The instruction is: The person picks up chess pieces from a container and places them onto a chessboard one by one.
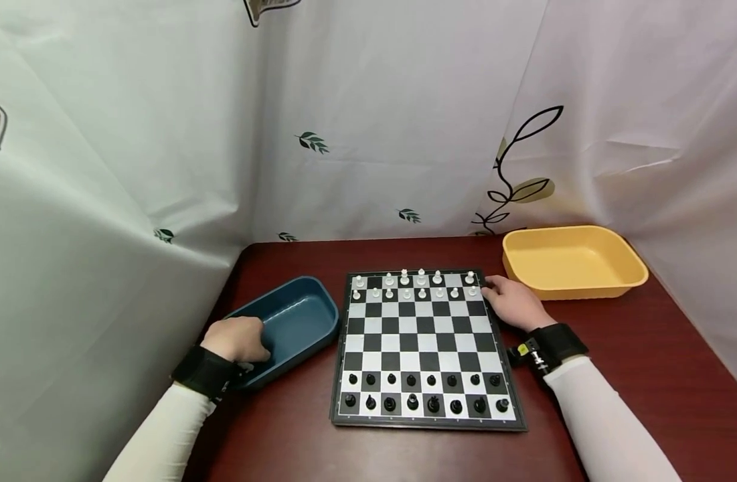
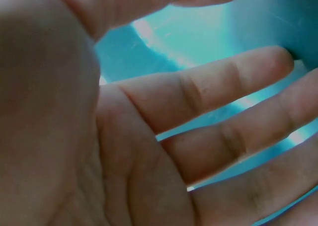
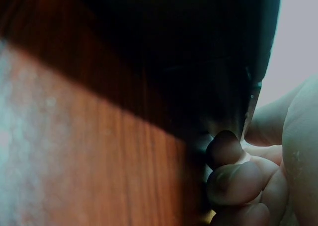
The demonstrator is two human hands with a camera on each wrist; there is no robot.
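My left hand (image 1: pixel 237 338) reaches over the near left side of a dark blue tray (image 1: pixel 296 321). In the left wrist view, the left hand's fingers (image 2: pixel 218 87) lie loosely extended against the tray's blue surface (image 2: pixel 198 32), holding nothing. A black-and-white chessboard (image 1: pixel 425 325) lies at the middle of the table, white pieces (image 1: pixel 422 293) along its far side and black pieces (image 1: pixel 413 402) along its near side. My right hand (image 1: pixel 515 304) grips the board's far right edge. In the right wrist view, its curled fingers (image 3: pixel 236 184) and thumb meet at the dark board's side (image 3: pixel 198 47).
A yellow tray (image 1: pixel 576 258) stands at the table's back right corner, beyond my right hand. The blue tray sits close to the board's left edge. The dark red table (image 1: pixel 296 442) meets hanging white sheets (image 1: pixel 356 187) at the back and sides.
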